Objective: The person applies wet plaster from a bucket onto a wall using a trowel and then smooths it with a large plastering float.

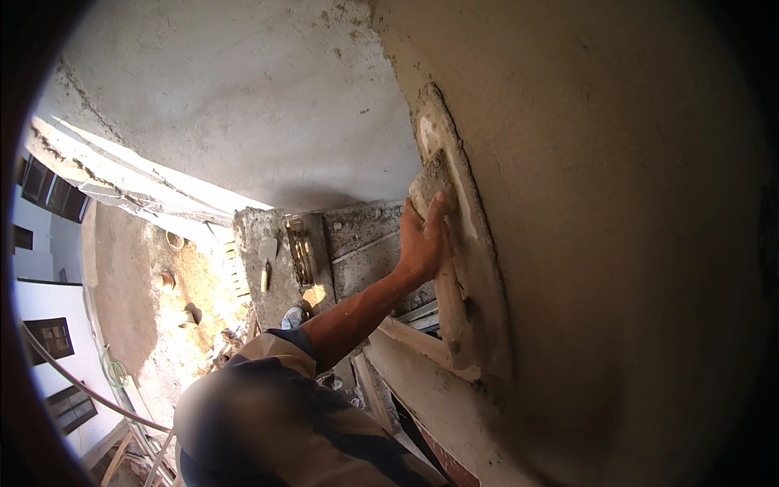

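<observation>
My left hand point(425, 242) is closed round the handle of a long, mortar-smeared plastering float point(464, 199). The float lies lengthwise along the grey plastered wall point(600, 162) on the right. Its thumb shows on the wall side of the grip, and the other fingers are partly hidden behind the handle. From a beige and dark blue sleeve point(272, 351) the bare forearm reaches up and to the right. A rough seam runs beside the float's upper end, where a paler wall surface point(268, 97) begins. My right hand is out of the picture.
Below, a trowel point(265, 264) lies on a rough concrete ledge point(272, 231), near a shoe point(294, 317). Boards and debris fill the gap beside it. Further down left are sunlit sandy ground point(146, 276), small containers point(188, 316), a green hose coil point(116, 373) and a white building with dark windows.
</observation>
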The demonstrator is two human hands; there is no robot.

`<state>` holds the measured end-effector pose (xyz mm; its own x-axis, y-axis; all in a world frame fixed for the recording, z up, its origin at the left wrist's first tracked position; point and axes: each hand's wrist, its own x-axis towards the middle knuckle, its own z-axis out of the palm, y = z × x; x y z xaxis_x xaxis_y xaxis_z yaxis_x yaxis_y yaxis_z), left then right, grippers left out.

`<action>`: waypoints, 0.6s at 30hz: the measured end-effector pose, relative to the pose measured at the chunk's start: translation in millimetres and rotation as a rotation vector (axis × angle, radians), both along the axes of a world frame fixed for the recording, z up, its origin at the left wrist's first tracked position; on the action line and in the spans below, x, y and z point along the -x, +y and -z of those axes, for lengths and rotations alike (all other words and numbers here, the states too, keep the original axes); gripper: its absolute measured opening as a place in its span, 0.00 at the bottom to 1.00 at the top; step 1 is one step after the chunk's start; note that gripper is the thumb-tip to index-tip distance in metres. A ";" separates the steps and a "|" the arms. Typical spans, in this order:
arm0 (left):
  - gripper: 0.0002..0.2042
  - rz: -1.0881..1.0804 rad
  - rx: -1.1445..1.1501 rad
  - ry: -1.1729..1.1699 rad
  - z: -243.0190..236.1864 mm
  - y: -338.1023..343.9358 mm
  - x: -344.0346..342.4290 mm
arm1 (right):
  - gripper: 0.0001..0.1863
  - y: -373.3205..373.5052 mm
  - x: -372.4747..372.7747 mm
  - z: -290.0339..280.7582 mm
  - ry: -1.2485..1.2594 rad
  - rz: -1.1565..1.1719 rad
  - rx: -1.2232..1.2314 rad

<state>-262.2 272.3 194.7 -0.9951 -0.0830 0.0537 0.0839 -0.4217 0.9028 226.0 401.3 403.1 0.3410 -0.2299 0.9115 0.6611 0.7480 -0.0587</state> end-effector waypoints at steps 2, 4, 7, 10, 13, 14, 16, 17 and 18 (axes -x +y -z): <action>0.21 0.120 -0.106 -0.137 7.9 -4.4 36.1 | 0.22 -9.4 31.5 -3.1 -0.100 0.102 -0.068; 0.22 0.193 -0.174 -0.170 19.1 -19.9 104.2 | 0.23 -7.0 23.2 -8.5 -0.121 0.151 -0.052; 0.25 0.176 -0.233 -0.326 4.4 -49.3 232.9 | 0.23 -6.2 28.5 -6.3 -0.121 0.233 0.003; 0.23 0.282 -0.234 -0.419 5.8 -73.9 311.2 | 0.23 2.9 22.9 -5.4 -0.128 0.225 0.009; 0.19 0.270 -0.231 -0.354 5.6 -57.7 255.5 | 0.27 -12.7 37.2 -3.4 -0.056 0.145 0.109; 0.18 0.221 -0.226 -0.306 -10.4 -42.0 202.3 | 0.32 -22.5 43.9 -3.3 0.006 0.109 0.207; 0.19 0.163 -0.134 -0.178 6.3 -24.3 136.6 | 0.32 -5.8 6.7 3.5 0.043 0.124 0.211; 0.20 0.113 -0.143 -0.198 -5.1 -22.0 120.0 | 0.33 1.6 -7.7 5.0 0.083 0.152 0.227; 0.21 0.151 -0.167 -0.213 1.6 -23.5 133.1 | 0.33 2.9 -1.2 8.8 0.141 0.059 0.233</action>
